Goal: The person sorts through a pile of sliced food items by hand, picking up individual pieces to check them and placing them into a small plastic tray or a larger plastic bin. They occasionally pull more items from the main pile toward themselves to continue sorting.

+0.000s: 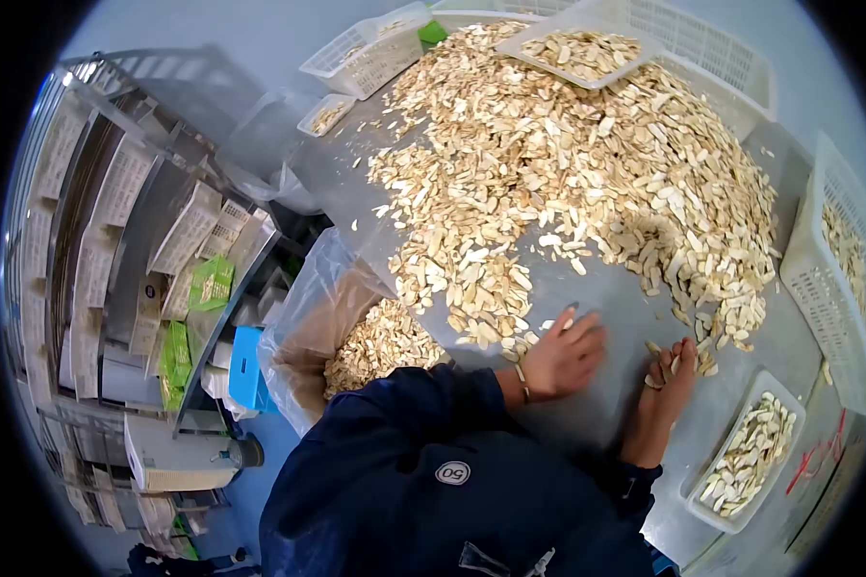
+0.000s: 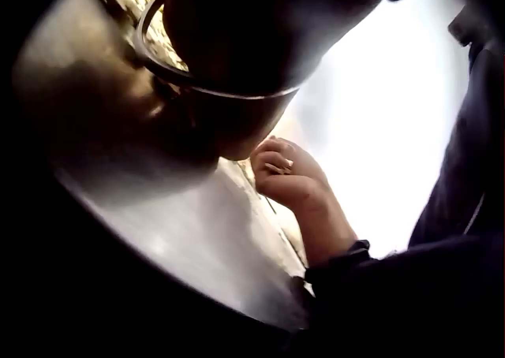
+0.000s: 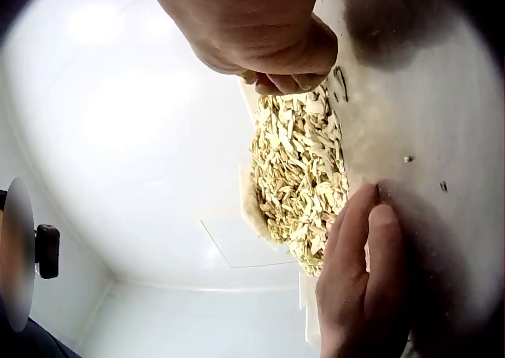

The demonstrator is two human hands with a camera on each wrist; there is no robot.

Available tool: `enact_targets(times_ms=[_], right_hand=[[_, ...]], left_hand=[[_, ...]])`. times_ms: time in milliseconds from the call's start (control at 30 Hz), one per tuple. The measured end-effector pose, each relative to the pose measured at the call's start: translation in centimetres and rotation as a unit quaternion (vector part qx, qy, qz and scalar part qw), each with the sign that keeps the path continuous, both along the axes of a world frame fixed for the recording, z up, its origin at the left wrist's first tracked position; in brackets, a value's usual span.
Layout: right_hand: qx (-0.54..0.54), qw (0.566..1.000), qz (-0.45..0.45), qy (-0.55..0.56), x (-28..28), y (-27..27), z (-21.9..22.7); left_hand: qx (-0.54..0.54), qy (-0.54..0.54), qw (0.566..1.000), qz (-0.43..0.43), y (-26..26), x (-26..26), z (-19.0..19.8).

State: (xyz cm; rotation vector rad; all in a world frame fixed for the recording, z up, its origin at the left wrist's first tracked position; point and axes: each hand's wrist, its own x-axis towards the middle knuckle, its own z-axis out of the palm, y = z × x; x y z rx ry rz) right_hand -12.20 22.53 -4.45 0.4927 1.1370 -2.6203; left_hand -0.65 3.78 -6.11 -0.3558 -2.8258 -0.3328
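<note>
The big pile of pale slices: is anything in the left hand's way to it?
Nothing visible is; in the head view, the left hand is over the metal tabletop, right beside the near edge of the big pile.

Held a few flat, cream-coloured slices in the curled fingers of the right hand, partly hidden there, near the lower edge of a heap. Saw in that heap many like slices, elongated and irregular, some browner, overlapping thickly over the grey tabletop, curving round a barer patch and thinning to loose pieces just beside the left hand.
</note>
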Motion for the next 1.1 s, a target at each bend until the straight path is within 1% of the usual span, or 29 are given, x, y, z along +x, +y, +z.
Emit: enact_targets(times_ms=[133,200,300,433,500,567,633,733,833,900,933,1033,1100], right_hand=[[-0.001,1.000,0.009,0.004,0.1,-0.3,0.5],[0.012,1.000,0.005,0.000,0.4,-0.5,0.7],[-0.008,0.999,0.038,0.018,0.2,0.0,-0.5],[0.002,0.999,0.030,0.014,0.5,-0.5,0.0],[-0.004,0.999,0.038,0.011,0.3,-0.2,-0.6],[0.003,0.999,0.035,0.010,0.3,-0.2,-0.6],[0.009,0.999,0.036,0.007,0.5,-0.4,-0.4],[0.011,0.999,0.046,0.005,0.7,-0.7,-0.3],[0.011,0.998,0.060,0.001,0.8,-0.8,-0.1],[0.022,0.998,0.052,-0.009,0.8,-0.9,0.1],[0.015,0.998,0.053,-0.001,0.8,-0.8,0.0],[0.009,0.998,0.059,0.007,0.8,-0.7,-0.3],[0.018,0.998,0.061,-0.002,0.7,-0.8,-0.1]], left_hand=[[-0.038,0.038,0.994,0.095,-5.2,0.7,0.9],[-0.064,0.037,0.987,0.144,-8.1,1.6,0.9],[-0.087,0.046,0.973,0.208,-12.1,3.8,0.6],[-0.071,0.063,0.955,0.281,-15.9,7.5,1.1],[-0.085,0.072,0.938,0.328,-17.5,9.7,0.8],[-0.080,0.096,0.926,0.356,-19.2,11.8,0.4],[-0.105,0.091,0.900,0.414,-19.8,12.8,0.7],[-0.067,0.076,0.904,0.415,-20.5,10.8,1.1],[-0.010,0.107,0.928,0.356,-20.2,5.4,1.1],[-0.002,0.101,0.940,0.326,-18.8,1.4,2.4],[-0.014,0.121,0.951,0.284,-18.9,-0.4,2.3],[-0.048,0.111,0.957,0.265,-19.6,-3.4,1.0],[-0.029,0.103,0.950,0.295,-20.9,-3.7,-0.1]])
